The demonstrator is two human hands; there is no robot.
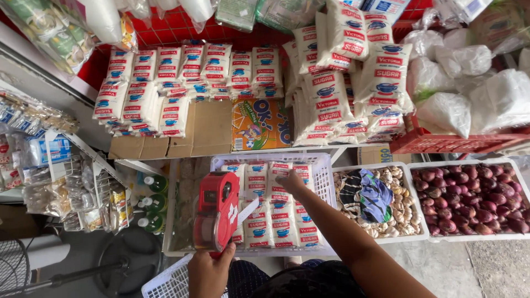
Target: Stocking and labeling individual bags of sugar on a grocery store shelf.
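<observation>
Clasping a red price-label gun [216,212] in the left hand [208,271], grip wrapped round its handle, a person steadies white sugar packets [276,212] with flat right-hand fingertips [291,180]; the packets lie in rows in a white basket [326,165].

One red price gun [217,211], three white baskets [326,165].

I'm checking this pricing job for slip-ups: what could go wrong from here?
The right hand presses on one sugar packet while the left hand holds the red price gun off to the side, so a label might land crooked or on a neighbouring packet. Leaning on the white basket could shift its rows.
</observation>
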